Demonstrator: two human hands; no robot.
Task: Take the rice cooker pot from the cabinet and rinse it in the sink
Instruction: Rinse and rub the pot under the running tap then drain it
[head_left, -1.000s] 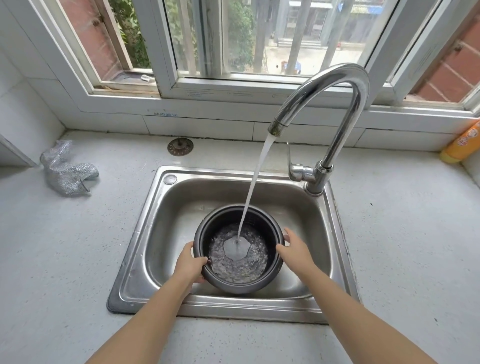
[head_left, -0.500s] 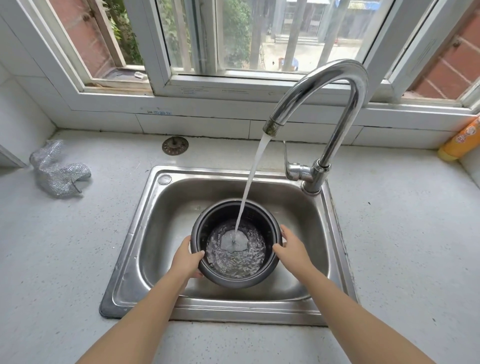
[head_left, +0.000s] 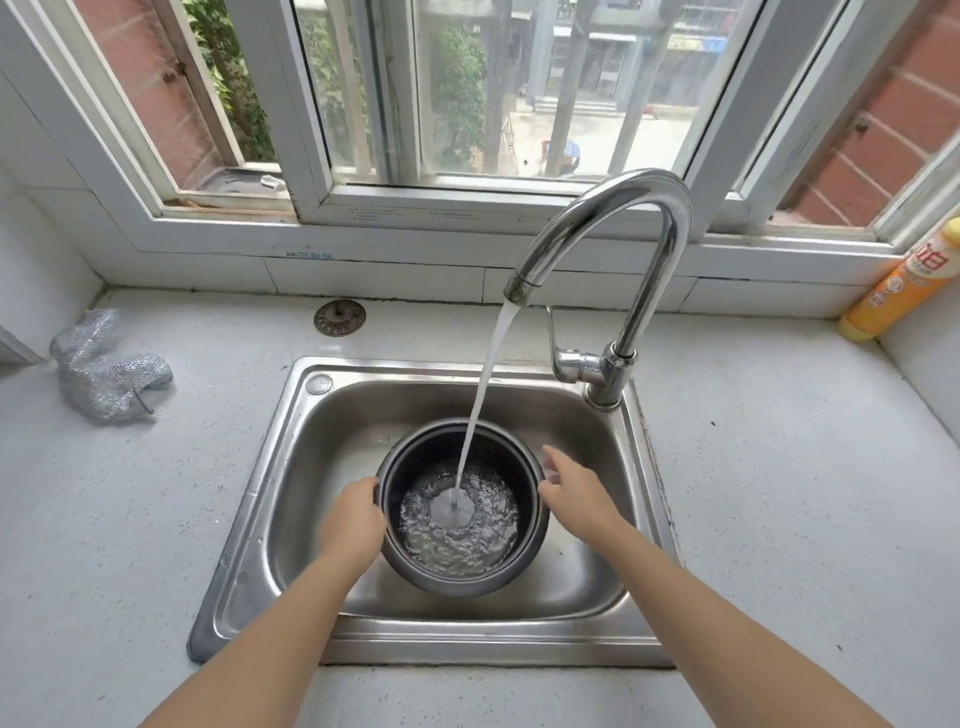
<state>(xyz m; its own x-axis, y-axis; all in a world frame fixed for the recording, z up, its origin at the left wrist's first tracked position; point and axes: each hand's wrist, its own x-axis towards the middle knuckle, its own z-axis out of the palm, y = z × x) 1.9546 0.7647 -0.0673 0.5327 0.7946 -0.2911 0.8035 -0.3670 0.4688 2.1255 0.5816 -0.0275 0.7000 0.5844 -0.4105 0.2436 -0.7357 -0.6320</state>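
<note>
Here the left hand (head_left: 353, 525) grips the rice cooker pot (head_left: 462, 506) in the sink (head_left: 260, 519) under running water; the right hand (head_left: 576, 493) hovers beside it, fingers released.

My right hand (head_left: 574, 499) has let go of the rice cooker pot (head_left: 460, 506), fingers now spread just beside its rim.

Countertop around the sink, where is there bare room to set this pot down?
Bare countertop runs right of the sink, up to the yellow bottle. The left side is open in front of the silver scrubber. The back strip is crowded by the strainer and faucet.
</note>
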